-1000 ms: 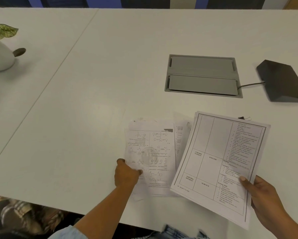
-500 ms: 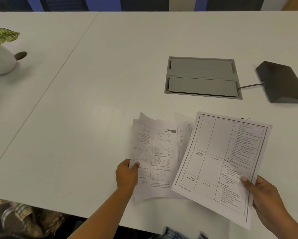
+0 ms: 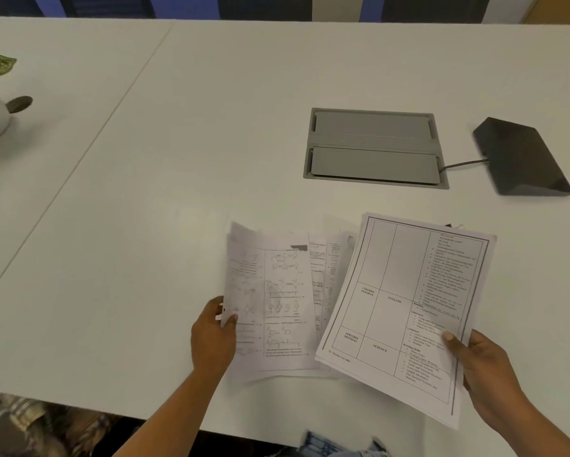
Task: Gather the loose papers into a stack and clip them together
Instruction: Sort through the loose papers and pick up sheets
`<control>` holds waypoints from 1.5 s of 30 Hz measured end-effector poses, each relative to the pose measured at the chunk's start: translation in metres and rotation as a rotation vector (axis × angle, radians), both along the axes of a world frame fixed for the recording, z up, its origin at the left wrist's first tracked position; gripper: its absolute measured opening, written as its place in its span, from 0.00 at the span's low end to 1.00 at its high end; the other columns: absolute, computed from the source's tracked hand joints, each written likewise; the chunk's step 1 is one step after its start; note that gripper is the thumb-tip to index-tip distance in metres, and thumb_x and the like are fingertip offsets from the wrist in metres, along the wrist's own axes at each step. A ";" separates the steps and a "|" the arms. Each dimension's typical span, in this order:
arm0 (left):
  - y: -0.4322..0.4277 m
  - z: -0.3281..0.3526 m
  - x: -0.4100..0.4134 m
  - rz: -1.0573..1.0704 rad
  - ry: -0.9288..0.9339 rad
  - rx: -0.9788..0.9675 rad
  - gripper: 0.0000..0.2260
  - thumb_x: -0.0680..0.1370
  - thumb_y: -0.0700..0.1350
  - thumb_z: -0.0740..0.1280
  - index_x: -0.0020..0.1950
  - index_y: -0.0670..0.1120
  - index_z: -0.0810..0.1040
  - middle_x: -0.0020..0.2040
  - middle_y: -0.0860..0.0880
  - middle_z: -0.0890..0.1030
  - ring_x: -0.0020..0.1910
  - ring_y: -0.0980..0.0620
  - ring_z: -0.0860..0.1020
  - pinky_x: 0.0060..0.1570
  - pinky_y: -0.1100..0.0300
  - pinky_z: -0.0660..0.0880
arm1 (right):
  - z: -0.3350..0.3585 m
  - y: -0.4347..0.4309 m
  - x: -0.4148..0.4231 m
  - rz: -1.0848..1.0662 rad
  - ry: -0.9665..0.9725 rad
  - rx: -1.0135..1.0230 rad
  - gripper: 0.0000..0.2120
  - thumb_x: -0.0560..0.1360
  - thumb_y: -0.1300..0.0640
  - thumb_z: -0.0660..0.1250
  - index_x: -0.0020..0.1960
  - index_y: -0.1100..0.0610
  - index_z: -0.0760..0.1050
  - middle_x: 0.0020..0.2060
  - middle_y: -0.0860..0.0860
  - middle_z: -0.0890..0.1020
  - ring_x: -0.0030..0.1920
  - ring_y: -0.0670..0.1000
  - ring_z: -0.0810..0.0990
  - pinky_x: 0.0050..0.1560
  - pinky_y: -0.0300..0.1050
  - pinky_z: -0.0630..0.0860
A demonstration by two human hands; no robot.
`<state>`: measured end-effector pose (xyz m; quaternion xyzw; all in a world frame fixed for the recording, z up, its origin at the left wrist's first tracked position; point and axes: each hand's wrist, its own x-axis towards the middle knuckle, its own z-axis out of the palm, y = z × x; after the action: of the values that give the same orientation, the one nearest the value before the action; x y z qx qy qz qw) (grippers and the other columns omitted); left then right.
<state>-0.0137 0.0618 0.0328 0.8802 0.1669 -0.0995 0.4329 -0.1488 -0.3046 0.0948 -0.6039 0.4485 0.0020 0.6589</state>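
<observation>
White diagram sheets point(image 3: 273, 305) lifted higher than before, left hand point(image 3: 212, 338) fingers pinching their edge, right hand point(image 3: 484, 367) gripping table-printed stack point(image 3: 405, 308)

Obs., own body, head view: left hand point(image 3: 212, 338) bare; right hand point(image 3: 484, 367) bare; both uncovered from fingertips to wrist. Left forearm point(image 3: 165, 413) bare all the way to the bottom frame edge; right forearm point(image 3: 540, 433) likewise bare to the lower right corner. Right thumbnail point(image 3: 448, 336) trimmed short, plain; the other nails are too small or too blurred to record. Clothing: only a narrow strip of blue denim point(image 3: 336, 445) shows at the bottom edge between my two forearms; faded, with paler worn patches and a rough, frayed look; I cannot tell the cut of the garment from so small a strip.
</observation>
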 end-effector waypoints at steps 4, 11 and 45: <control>-0.002 -0.007 0.009 -0.029 0.102 0.063 0.18 0.76 0.43 0.72 0.65 0.44 0.75 0.60 0.49 0.78 0.55 0.44 0.81 0.50 0.51 0.82 | -0.002 0.001 0.000 0.004 0.010 -0.007 0.07 0.79 0.62 0.64 0.54 0.55 0.79 0.50 0.53 0.85 0.51 0.58 0.83 0.51 0.52 0.77; -0.024 -0.007 0.020 -0.063 0.140 0.208 0.20 0.77 0.49 0.70 0.65 0.40 0.77 0.63 0.46 0.77 0.60 0.43 0.79 0.57 0.51 0.77 | -0.005 0.000 -0.005 0.002 0.034 -0.013 0.06 0.79 0.61 0.64 0.52 0.55 0.78 0.51 0.56 0.84 0.52 0.61 0.82 0.52 0.53 0.77; -0.007 0.066 0.023 -0.146 -0.006 0.090 0.05 0.78 0.48 0.70 0.44 0.48 0.78 0.39 0.54 0.82 0.36 0.54 0.82 0.32 0.66 0.74 | 0.000 0.003 0.012 0.004 0.001 -0.003 0.09 0.79 0.62 0.63 0.59 0.59 0.76 0.51 0.54 0.84 0.50 0.57 0.82 0.52 0.51 0.77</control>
<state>0.0091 0.0549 0.0991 0.9089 0.1052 -0.1206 0.3852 -0.1373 -0.3019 0.0953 -0.6056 0.4476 0.0030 0.6579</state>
